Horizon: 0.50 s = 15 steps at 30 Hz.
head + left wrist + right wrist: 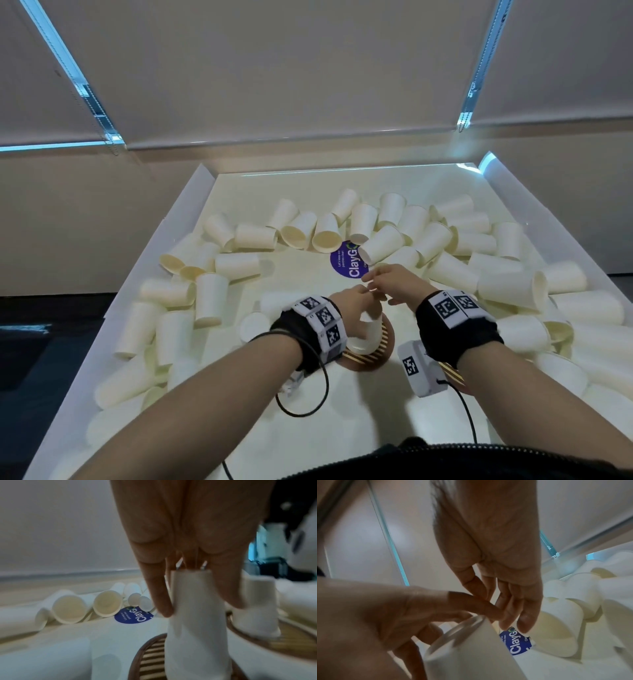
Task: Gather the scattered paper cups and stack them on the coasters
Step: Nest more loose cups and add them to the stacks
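Note:
My left hand (363, 308) grips an upside-down white paper cup (368, 334) from above, fingers down its sides, over a round striped coaster (373, 356). In the left wrist view the cup (197, 622) stands on that coaster (150, 655). My right hand (383, 284) hovers just above the left one with relaxed, straight fingers (527, 615) and holds nothing. A second inverted cup (257, 608) stands on another coaster (295, 635) to the right, mostly hidden under my right wrist in the head view. Several loose cups (253, 236) lie around.
Cups lie on their sides in an arc across the far, left and right parts of the white tray (191, 212), which has raised edges. A blue round sticker (346, 263) sits just beyond my hands. A wall stands behind the tray.

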### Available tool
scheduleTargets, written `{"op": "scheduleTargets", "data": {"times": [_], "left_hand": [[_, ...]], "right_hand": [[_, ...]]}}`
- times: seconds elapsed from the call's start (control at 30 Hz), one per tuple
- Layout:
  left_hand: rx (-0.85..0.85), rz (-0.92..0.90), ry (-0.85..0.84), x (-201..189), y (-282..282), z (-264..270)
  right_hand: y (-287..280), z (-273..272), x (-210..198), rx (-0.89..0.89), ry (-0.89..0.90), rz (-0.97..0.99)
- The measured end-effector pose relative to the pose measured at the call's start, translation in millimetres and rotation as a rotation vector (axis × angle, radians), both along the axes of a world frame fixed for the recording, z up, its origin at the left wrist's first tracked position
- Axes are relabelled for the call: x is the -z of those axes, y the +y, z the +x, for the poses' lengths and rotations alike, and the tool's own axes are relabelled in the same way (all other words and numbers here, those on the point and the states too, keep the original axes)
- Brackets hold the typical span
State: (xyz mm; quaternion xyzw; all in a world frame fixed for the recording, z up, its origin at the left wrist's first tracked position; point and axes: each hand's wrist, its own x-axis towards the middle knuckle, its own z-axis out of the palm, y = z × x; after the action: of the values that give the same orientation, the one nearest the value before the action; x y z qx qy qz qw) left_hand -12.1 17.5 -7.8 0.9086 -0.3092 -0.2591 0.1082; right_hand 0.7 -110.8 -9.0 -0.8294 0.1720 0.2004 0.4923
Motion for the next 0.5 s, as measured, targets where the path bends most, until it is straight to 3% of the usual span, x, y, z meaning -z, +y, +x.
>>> {"op": "scheduleTargets", "data": {"times": [0.07, 0.27, 0.37, 0.5], "left_hand": [[-0.064, -0.067, 0.033, -12.8, 6.4, 8.8], [-0.597, -0.211, 0.152, -68.5, 56.5, 75.1], [-0.679, -0.111, 0.076, -76.3, 87.8, 99.3], [-0.617, 0.246, 0.082, -55.4, 105.6, 115.7]], "right_hand": [[-0.3, 3.6, -1.6, 0.019, -0.039, 0.007], [-10.8, 18.1, -2.6, 0.067, -0.084, -0.041], [-14.4, 29.6, -0.1, 0.014, -0.076, -0.105], [-16.7, 48.1, 5.7, -0.017, -0.079, -0.206]]}}
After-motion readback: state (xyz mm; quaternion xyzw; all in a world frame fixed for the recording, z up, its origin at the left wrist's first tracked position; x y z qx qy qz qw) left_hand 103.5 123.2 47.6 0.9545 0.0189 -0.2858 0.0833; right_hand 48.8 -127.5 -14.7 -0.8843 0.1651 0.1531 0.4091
